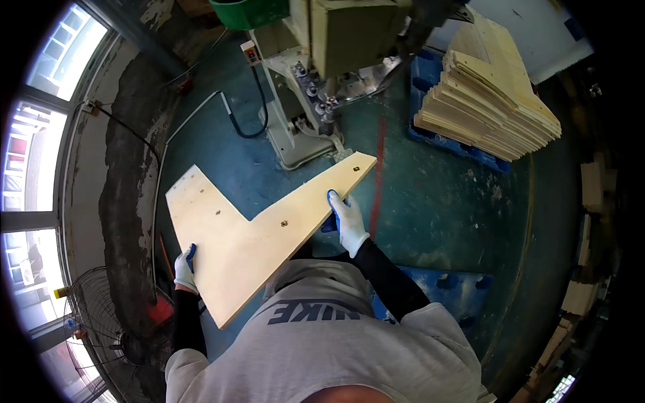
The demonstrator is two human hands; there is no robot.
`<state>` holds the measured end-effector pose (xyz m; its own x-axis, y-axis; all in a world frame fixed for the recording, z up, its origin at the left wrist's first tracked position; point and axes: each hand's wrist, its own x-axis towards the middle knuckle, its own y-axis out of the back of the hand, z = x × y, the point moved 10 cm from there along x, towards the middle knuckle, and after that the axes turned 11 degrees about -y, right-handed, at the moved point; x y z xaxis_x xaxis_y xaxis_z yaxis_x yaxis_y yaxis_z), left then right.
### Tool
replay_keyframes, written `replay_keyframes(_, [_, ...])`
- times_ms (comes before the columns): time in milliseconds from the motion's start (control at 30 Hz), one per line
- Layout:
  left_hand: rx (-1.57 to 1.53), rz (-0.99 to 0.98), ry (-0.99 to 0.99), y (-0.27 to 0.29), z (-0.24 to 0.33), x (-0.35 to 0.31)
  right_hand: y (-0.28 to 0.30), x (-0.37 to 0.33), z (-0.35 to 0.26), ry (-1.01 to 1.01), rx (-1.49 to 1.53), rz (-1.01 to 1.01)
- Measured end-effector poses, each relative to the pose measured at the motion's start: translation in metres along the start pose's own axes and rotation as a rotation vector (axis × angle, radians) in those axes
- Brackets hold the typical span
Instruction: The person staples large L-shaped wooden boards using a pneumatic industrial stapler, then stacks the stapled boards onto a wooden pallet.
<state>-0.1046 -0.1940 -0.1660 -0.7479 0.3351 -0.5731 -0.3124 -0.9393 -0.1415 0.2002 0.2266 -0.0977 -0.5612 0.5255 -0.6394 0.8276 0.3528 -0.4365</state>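
Left hand (185,270), gloved white and blue, gripping; black-sleeved left forearm (188,324) pointing nearly straight ahead. Right hand (349,223), likewise gloved, farther forward, thumb (334,197) extended on top, fingers (328,224) curled under; right forearm (390,279) slants forward and inward.

The panel (235,258) was smooth, pale wood with a matt face; the gloves (351,227) were white cloth with a blue coating. The machine (353,39) showed painted metal, the pallet (423,70) blue plastic, the wall (124,154) rough, flaking plaster, and the floor (430,208) a faintly glossy green.
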Motion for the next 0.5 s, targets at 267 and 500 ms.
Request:
replay_keyframes(267, [-0.118, -0.418, 0.342, -0.376, -0.257, -0.070, 0.351, -0.165, -0.180, 0.485, -0.063, 0.633])
replay_keyframes(500, [-0.189, -0.798, -0.338, -0.727, -0.174, -0.226, 0.580, -0.386, -0.191, 0.681, 0.245, 0.836])
